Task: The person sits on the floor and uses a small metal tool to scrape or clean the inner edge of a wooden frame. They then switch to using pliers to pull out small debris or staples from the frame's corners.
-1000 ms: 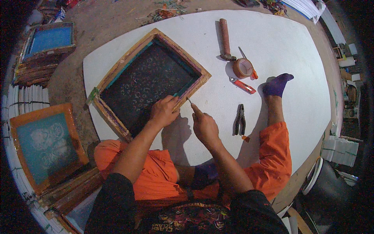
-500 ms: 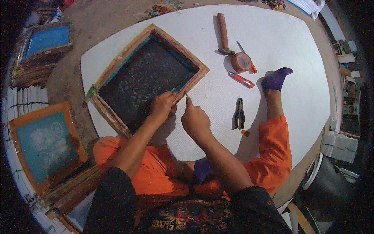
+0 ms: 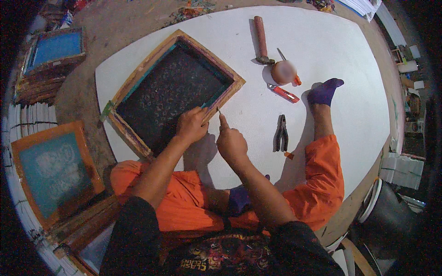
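Note:
A wooden screen-printing frame (image 3: 222,95) with dark mesh lies at an angle on the white board. My left hand (image 3: 191,125) is closed over its lower right rail, fingers wrapped round the wood. Just right of it, my right hand (image 3: 231,143) is closed round a thin metal tool (image 3: 218,111), index finger stretched along it. The tool's tip is at the rail's outer edge; its handle is hidden in my fist, so its kind is unclear. A strip of green tape (image 3: 107,111) sticks to the frame's left corner.
A hammer (image 3: 260,39), a brown tape roll (image 3: 278,73) over an orange-handled screwdriver (image 3: 298,81), a red box cutter (image 3: 285,94) and pliers (image 3: 281,133) lie on the white board (image 3: 350,60). More screen frames (image 3: 94,170) stand left. My socked foot (image 3: 324,92) rests right.
My right hand has drawn back very slightly from the frame's edge, so a little more of the thin tool shows. My left hand keeps its hold on the rail.

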`<control>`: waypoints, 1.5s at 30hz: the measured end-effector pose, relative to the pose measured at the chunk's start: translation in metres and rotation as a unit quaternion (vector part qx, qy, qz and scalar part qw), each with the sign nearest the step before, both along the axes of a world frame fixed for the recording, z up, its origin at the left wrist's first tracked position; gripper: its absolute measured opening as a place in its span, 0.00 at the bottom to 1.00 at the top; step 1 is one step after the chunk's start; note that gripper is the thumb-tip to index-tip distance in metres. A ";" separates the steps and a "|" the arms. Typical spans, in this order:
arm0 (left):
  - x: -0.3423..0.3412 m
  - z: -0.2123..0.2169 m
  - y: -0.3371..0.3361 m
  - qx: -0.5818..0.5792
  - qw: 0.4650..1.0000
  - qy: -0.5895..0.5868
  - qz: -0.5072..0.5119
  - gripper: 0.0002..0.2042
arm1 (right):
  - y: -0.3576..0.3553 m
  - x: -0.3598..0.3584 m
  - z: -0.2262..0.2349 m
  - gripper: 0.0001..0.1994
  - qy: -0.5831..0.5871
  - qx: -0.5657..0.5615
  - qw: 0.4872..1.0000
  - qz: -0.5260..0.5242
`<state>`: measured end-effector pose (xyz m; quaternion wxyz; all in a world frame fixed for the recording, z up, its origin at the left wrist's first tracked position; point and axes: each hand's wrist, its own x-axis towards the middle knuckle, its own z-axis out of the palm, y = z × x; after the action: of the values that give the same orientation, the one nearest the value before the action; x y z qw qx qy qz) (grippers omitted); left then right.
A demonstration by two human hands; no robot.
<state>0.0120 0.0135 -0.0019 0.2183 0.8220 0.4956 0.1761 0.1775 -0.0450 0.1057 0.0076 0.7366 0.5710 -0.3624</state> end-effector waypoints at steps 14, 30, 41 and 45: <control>0.002 -0.001 0.000 0.015 1.000 0.002 -0.011 0.22 | -0.016 0.019 -0.052 0.23 0.062 0.150 0.987 -0.011; 0.000 0.011 -0.002 -0.012 0.999 -0.031 0.019 0.22 | -0.008 0.043 -0.062 0.21 0.118 0.186 0.975 0.012; -0.001 0.009 0.000 -0.013 1.000 -0.003 0.010 0.26 | 0.001 0.066 -0.061 0.25 0.677 -0.193 0.605 -0.372; 0.001 0.016 0.001 -0.049 0.998 0.026 0.010 0.28 | -0.009 0.063 -0.060 0.22 0.422 -0.038 0.878 -0.223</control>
<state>0.0133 0.0149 0.0141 0.2431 0.8097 0.5175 0.1322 0.2403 -0.0536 0.0458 -0.2871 0.6210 0.3269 -0.6520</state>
